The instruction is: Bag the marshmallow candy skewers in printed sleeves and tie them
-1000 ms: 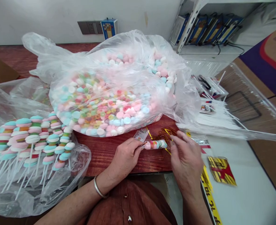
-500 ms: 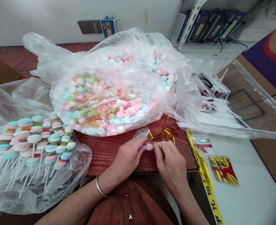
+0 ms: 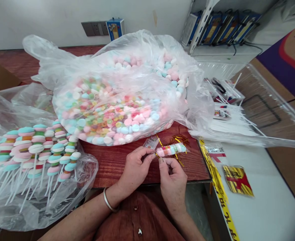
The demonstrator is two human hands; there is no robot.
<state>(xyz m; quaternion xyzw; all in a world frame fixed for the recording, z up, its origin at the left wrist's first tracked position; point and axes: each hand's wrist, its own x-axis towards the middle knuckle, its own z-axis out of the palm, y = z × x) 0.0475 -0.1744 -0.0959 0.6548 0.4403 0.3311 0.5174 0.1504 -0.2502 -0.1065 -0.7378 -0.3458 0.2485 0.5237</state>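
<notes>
A marshmallow candy skewer (image 3: 172, 149) in a clear wrapper lies pointing right over the loose gold twist ties (image 3: 179, 157). My left hand (image 3: 137, 166) pinches its gathered end between thumb and forefinger. Close by, my right hand (image 3: 173, 179) has its fingers curled and its thumb pressed to the forefinger at the same end. A speck of gold shows at the wrapper's neck between both sets of fingertips; what the right fingers grip is too small to make out. Behind my left fingers rests a small clear packet (image 3: 151, 142).
A large clear bag of loose candies (image 3: 117, 113) fills the table's middle. At left, several candy skewers on white sticks (image 3: 37, 147) lie on plastic. White sticks (image 3: 234, 125) are at right, near a bundle of gold ties (image 3: 216, 174) and a gold-and-red packet (image 3: 238, 180).
The wrapped skewer has come into fuller view, now stretching right beyond my hands. My right hand has moved left and toward me, off the candy, to its gathered end.
</notes>
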